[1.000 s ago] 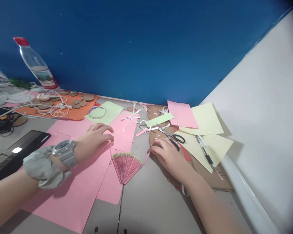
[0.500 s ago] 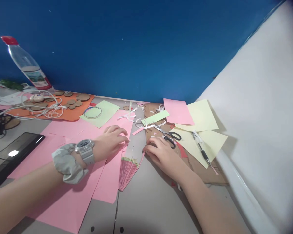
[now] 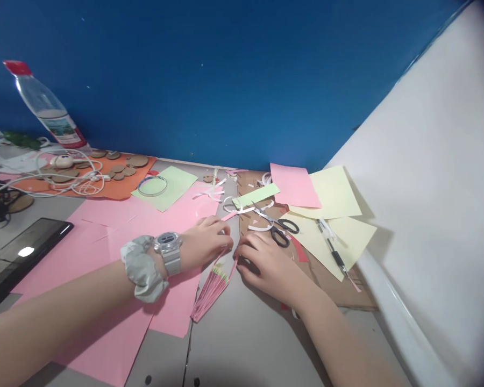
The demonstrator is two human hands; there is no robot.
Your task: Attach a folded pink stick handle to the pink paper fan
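A folded pink paper fan (image 3: 210, 296) with green-tipped pleats lies on the grey table, narrow end towards me. My left hand (image 3: 206, 241), with a watch and a grey scrunchie at the wrist, is closed at the fan's upper left edge, where a pink strip runs up to its fingertips. On the other side my right hand (image 3: 264, 260) pinches the fan's upper right strip. Both sets of fingertips curl downward, so the exact grip is partly hidden. Large pink paper sheets (image 3: 116, 290) lie under my left forearm.
Scissors (image 3: 277, 224) with black handles lie on brown cardboard (image 3: 331, 290) beyond my right hand, amid paper scraps. A pen (image 3: 334, 252) rests on pale yellow paper (image 3: 357, 236). At left are a black phone-like slab (image 3: 24, 258), white earphones (image 3: 89, 180) and a bottle (image 3: 50, 110).
My left hand has moved right, from the pink sheet to the fan's left edge. The fan is pulled narrower and tilted slightly. My right hand has barely moved.
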